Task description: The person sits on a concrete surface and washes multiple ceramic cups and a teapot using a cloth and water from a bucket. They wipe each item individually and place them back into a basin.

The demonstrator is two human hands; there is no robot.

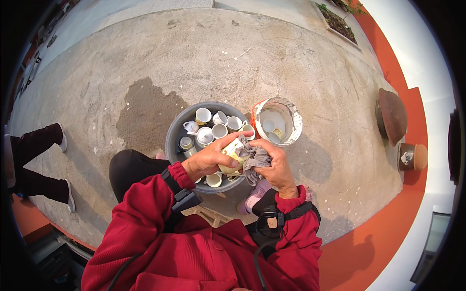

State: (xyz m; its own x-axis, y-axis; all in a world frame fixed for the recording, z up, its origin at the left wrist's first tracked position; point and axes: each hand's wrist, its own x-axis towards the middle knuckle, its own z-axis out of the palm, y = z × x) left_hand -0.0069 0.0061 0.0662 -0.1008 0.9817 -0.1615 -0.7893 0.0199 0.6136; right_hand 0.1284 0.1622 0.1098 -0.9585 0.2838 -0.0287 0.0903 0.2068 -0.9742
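My left hand (211,157) holds a cream ceramic cup (230,168) with a painted pattern, thumb along its side. A crumpled grey cloth (257,160) is bunched in my right hand (273,163) and touches the cup. Both hands are above the near right part of a round grey basin (174,127). In the basin lie several white and cream mugs, among them an upright mug (203,115), and a white lidded teapot (205,135). Beyond my right hand stands a white bucket (296,123) with cups inside, one of them a white cup (268,125).
Concrete ground with a dark wet patch (145,112) lies left of the basin. At the far left stands a person, seen by dark trouser legs (40,145) and white shoes. Brown pottery jars (407,157) stand by the right wall. A wooden stool part (207,215) shows below the basin.
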